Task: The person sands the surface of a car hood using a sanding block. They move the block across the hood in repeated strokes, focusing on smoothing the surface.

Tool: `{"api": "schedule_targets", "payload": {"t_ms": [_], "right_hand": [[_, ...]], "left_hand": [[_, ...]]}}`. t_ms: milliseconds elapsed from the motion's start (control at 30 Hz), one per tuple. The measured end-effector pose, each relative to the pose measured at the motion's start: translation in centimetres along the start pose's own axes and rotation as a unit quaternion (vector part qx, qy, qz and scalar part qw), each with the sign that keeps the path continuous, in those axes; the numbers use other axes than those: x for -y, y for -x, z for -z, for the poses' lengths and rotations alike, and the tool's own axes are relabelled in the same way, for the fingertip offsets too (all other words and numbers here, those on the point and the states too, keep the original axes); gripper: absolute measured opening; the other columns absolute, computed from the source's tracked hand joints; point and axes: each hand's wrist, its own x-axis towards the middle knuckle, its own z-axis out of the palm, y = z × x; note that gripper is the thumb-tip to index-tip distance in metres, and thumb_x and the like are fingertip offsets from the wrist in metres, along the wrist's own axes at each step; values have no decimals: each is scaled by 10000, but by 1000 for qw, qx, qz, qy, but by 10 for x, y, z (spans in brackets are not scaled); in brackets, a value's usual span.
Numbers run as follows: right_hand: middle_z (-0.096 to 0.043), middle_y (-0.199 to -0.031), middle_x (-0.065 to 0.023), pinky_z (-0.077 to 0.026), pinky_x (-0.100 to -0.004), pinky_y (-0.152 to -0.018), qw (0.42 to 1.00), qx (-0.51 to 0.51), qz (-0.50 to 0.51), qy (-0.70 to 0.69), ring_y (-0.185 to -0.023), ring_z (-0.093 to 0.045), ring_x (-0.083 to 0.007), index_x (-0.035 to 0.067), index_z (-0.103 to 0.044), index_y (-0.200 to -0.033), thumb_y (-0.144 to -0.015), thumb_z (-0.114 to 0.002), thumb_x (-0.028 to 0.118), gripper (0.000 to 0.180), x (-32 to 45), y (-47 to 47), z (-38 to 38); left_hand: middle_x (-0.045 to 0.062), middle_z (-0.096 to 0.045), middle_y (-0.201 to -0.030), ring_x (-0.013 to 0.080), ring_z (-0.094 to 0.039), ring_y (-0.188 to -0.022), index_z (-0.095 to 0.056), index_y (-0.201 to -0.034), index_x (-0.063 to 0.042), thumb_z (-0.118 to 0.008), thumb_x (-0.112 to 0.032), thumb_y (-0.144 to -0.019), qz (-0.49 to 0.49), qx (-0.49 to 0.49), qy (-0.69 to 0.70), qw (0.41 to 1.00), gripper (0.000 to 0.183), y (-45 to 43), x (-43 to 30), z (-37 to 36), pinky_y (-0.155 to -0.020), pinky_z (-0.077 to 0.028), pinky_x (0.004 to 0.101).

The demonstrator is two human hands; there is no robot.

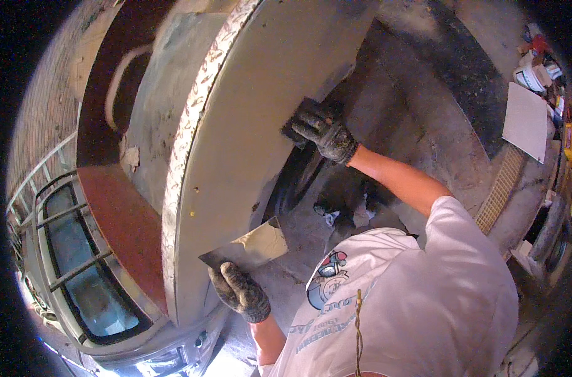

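Observation:
My left hand (pixel 241 292), in a dirty knit work glove, grips a thin flat plate (pixel 220 254). A patch of cream-coloured paste (pixel 265 240) covers the plate's far half. My right hand (pixel 326 136), gloved the same way, is shut on a dark, flat, squarish pad or spreader (pixel 298 118). That pad lies at the lower edge of a pale beige vehicle side panel (pixel 248 103), above a dark wheel opening (pixel 293 179); whether it presses on the metal cannot be made out. Small yellow and brown spots mark the panel near its top.
Diamond-plate trim (pixel 192 113) caps the panel, with a cargo bed (pixel 166 94) beyond. At lower left is a vehicle window (pixel 93 278) under roof bars. On the right are a white board (pixel 525 122), yellow grating (pixel 500 188), a bucket (pixel 528 77) and clutter. A cord hangs over my shirt.

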Motion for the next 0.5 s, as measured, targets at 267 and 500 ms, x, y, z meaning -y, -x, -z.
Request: {"api": "schedule_targets", "payload": {"t_ms": [267, 500], "right_hand": [[-635, -979, -137, -442, -418, -825, 979, -148, -143, -7, -915, -571, -334, 90, -591, -1174, -768, -553, 33, 411, -12, -138, 80], [-614, -962, -135, -458, -397, -823, 981, -139, -104, 81, -915, -571, -290, 85, -600, -1137, -745, -571, 100, 393, 16, -188, 79]], "left_hand": [[81, -562, -1088, 177, -501, -1006, -520, -1194, 31, -477, -212, -984, 10, 9, -19, 1000, 325, 4, 0, -3, -914, -391, 300], [76, -561, -1079, 167, -501, -997, -522, -1188, 29, -474, -217, -985, 13, -7, 22, 1000, 323, 5, 7, -3, -896, -396, 293]]}}
